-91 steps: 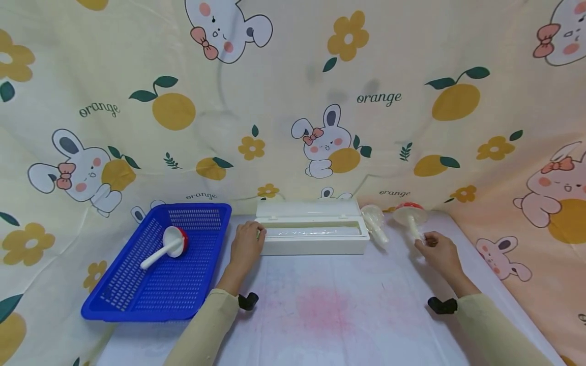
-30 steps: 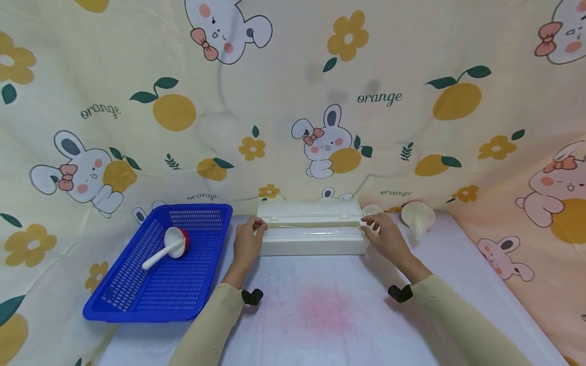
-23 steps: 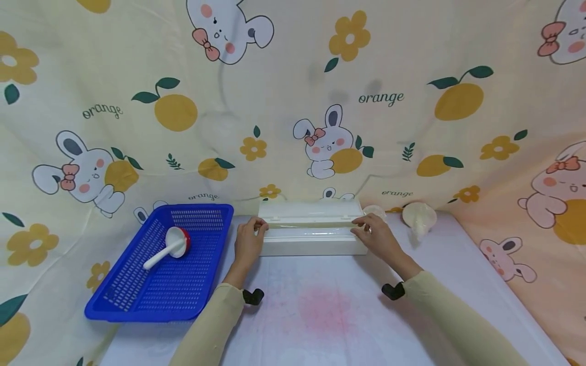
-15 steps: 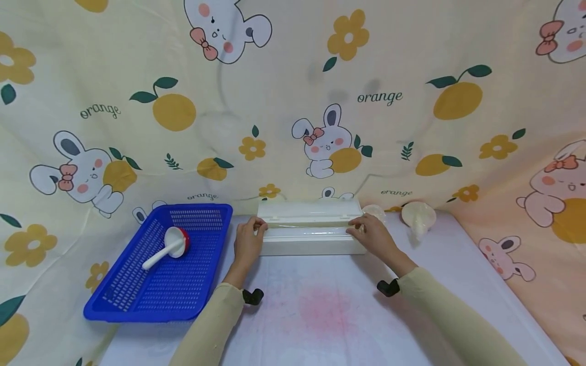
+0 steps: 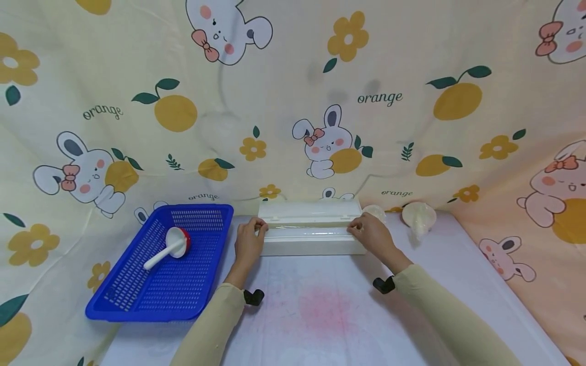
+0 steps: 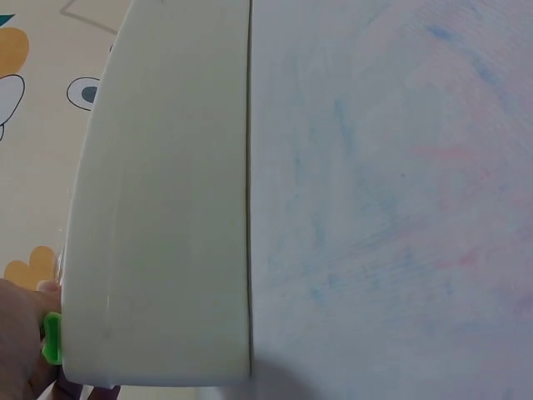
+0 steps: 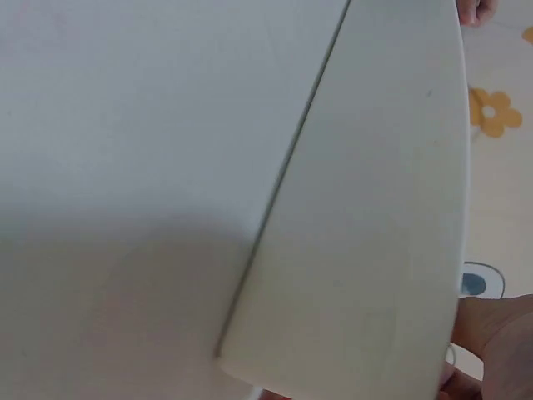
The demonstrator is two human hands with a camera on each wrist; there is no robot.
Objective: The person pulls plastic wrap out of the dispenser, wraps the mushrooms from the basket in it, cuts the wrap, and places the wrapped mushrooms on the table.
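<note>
The white box (image 5: pixel 311 247) stands with its lid open near the back edge of the tabletop (image 5: pixel 366 325). The left hand (image 5: pixel 248 245), at the box's left end, pinches the clear film (image 5: pixel 306 231) between thumb and finger; the right hand (image 5: pixel 375 240) pinches it near the right end. At the left edge lies a blue basket (image 5: pixel 183 287), holding a red-and-white mushroom-shaped piece (image 5: pixel 175 242). A film-wrapped piece (image 5: pixel 418 218) is near the back right corner; another pale piece (image 5: pixel 374 210), partly hidden, is behind the right hand.

Cream backdrop cloth (image 5: pixel 288 96) (rabbit-printed)
</note>
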